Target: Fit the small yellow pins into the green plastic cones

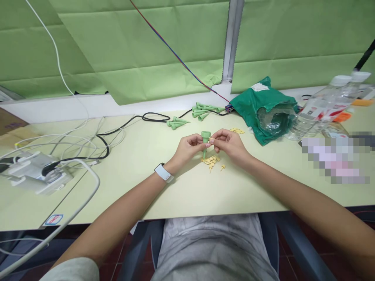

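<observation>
My left hand grips a green plastic cone-shaped spike upright, wide end up and tip down. My right hand pinches a small pale yellow plastic piece against the side of the spike's neck. Below my hands lies a loose heap of similar yellow pieces, with a single piece apart from it. A smaller yellow heap sits farther back, beyond my right hand. Two groups of green spikes lie toward the back, one left of the other.
A crumpled green plastic bag lies at the back right, beside clear plastic bottles. Black and white cables run across the pale green table, and a white electrical device sits at the left. Green curtains hang behind.
</observation>
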Motion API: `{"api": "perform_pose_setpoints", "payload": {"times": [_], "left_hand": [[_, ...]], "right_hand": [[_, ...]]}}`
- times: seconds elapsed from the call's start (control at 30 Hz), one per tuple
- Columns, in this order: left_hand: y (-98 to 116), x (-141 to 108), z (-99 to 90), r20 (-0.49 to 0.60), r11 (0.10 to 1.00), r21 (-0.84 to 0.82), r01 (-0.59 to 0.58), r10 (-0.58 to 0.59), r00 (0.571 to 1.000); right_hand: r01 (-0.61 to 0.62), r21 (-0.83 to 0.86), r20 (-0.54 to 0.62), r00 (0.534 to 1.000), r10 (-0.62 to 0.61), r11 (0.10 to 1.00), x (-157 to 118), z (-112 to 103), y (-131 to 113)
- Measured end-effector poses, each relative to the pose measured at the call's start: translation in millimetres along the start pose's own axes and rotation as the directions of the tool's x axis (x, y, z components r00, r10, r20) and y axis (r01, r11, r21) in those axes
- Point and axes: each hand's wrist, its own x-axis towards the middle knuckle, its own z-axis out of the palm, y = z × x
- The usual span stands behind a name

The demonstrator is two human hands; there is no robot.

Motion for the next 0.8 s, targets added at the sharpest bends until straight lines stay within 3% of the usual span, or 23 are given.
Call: {"api": "perform_pose_setpoints", "payload": {"times": [0.13,0.2,0.27,0.33,0.43,0.5,0.6,0.67,0.73,0.8], "left_hand": [[-1.4,0.1,0.6,0.036,0.99,-0.101,0.094,-0.09,0.995],[-0.6,0.6,0.6,0.044,0.986,-0.121,0.11,-0.106,0.993],[0.1,1.3,0.0,0.028,0.99,-0.104,0.094,-0.091,0.995],[0.0,2.1,-1.2,-0.001,0.996,-0.064,0.06,-0.06,0.998],[-1.7,2.4,-2.8,-0.017,0.999,-0.034,0.042,-0.043,0.999],[-2.6,2.0,-2.8,0.005,0.994,-0.075,0.077,-0.077,0.997],[-1.6,1.3,-1.5,0.065,0.975,-0.168,0.144,-0.134,0.989],[0.7,1.2,-0.8,0.086,0.967,-0.199,0.158,-0.143,0.986],[3.6,1.2,-1.0,0.059,0.976,-0.176,0.129,-0.12,0.991],[6.0,0.9,-2.2,0.015,0.991,-0.113,0.067,-0.066,0.998]], "right_hand": [[0.301,-0.326,0.0,0.948,-0.318,0.896,-6.3,-2.7,1.4],[0.369,-0.406,0.015,0.918,-0.397,0.836,-7.5,-3.7,1.7],[0.299,-0.329,-0.011,0.947,-0.321,0.896,-5.7,-3.3,1.4],[0.106,-0.121,-0.033,0.993,-0.111,0.987,-1.9,-2.0,0.5],[-0.14,0.092,0.024,0.99,0.138,0.986,2.1,-1.4,-0.9],[-0.095,0.022,0.043,0.995,0.094,0.995,1.2,-3.6,-1.8],[0.2,-0.263,0.085,0.979,-0.184,0.944,-3.5,-9.3,-3.9],[0.314,-0.365,0.124,0.949,-0.289,0.876,-6.0,-11.2,-6.4],[0.268,-0.306,0.103,0.963,-0.248,0.913,-6.2,-9.6,-9.5],[0.082,-0.123,0.078,0.994,-0.073,0.989,-4.5,-5.8,-12.3]]}}
